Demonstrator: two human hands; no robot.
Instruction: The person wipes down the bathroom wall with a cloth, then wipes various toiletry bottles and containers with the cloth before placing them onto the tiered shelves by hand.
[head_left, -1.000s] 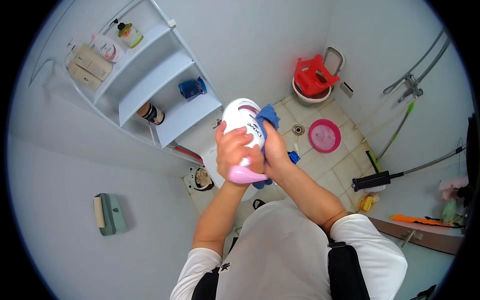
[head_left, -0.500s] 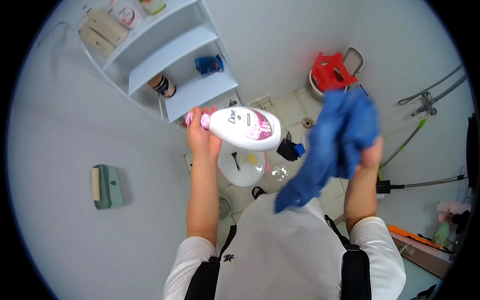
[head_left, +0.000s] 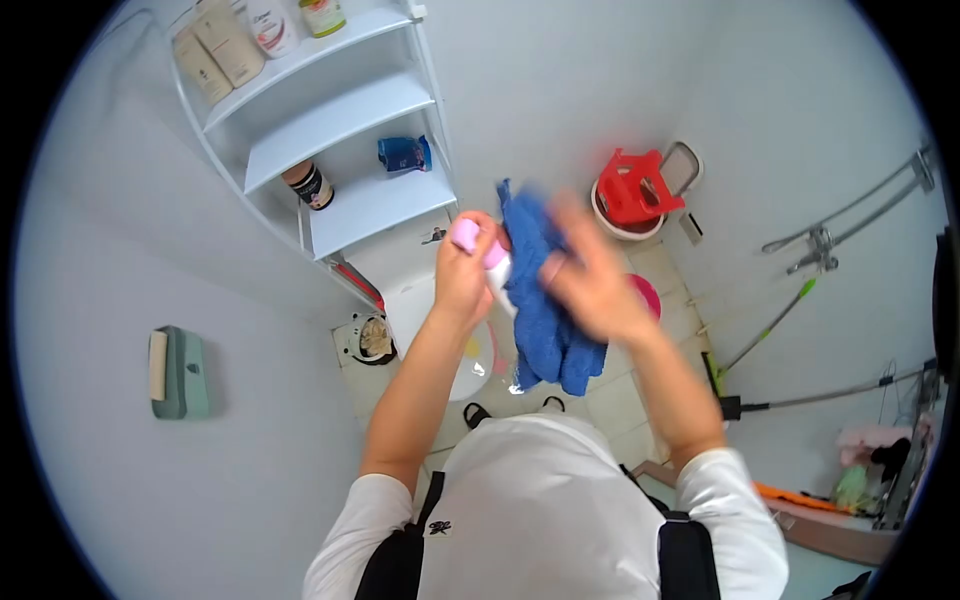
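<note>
My left hand [head_left: 463,278] is closed round the neck of a white lotion bottle [head_left: 501,285] with a pink pump top [head_left: 466,236]. A blue towel [head_left: 545,320] lies over most of the bottle and hangs down below it, so the label is hidden. On the towel's right side is my right hand [head_left: 597,285], its thumb against the cloth; its fingers are smeared by motion.
A white shelf unit [head_left: 340,120] at upper left bears several bottles and a blue packet [head_left: 404,154]. Under my hands is a toilet [head_left: 474,375]. A red stool [head_left: 637,188] sits on a bucket at right, near a wall-mounted shower tap [head_left: 822,245].
The towel and my right hand have moved left onto the bottle, covering its body. The bottle has tilted downward in my left hand. The view has shifted slightly.
</note>
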